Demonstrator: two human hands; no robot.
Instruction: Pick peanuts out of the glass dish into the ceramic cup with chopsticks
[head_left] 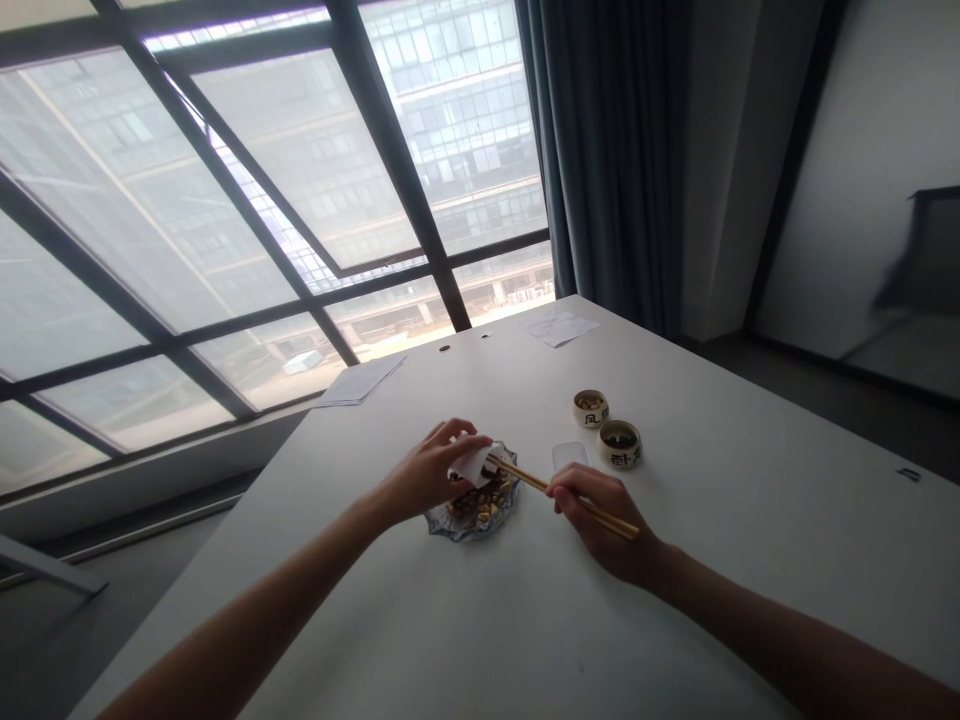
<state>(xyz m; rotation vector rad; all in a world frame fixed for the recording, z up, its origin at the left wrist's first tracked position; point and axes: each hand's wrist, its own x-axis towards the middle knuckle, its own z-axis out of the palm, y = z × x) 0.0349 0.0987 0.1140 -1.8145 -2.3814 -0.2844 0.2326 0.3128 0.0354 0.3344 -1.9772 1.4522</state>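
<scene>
My left hand (pixel 433 465) is closed on a small white cup (pixel 471 466), which it holds tilted above a clear glass dish (pixel 450 531). Nuts or similar brown pieces (pixel 484 505) lie in the dish. A pair of chopsticks (pixel 529 478) is gripped in my right hand (pixel 600 515). Their tips reach the mouth of the cup; whether they pinch anything there I cannot make out. Just beyond my right hand a small translucent lid or tray (pixel 571 456) lies flat on the table.
Two round pots with dark characters, one (pixel 591 407) holding brown pieces and one (pixel 620 444) with dark contents, stand right of the dish. Papers (pixel 363 381) and another sheet (pixel 559 328) lie toward the far side of the white table (pixel 360 640). Windows and a curtain (pixel 607 160) are beyond.
</scene>
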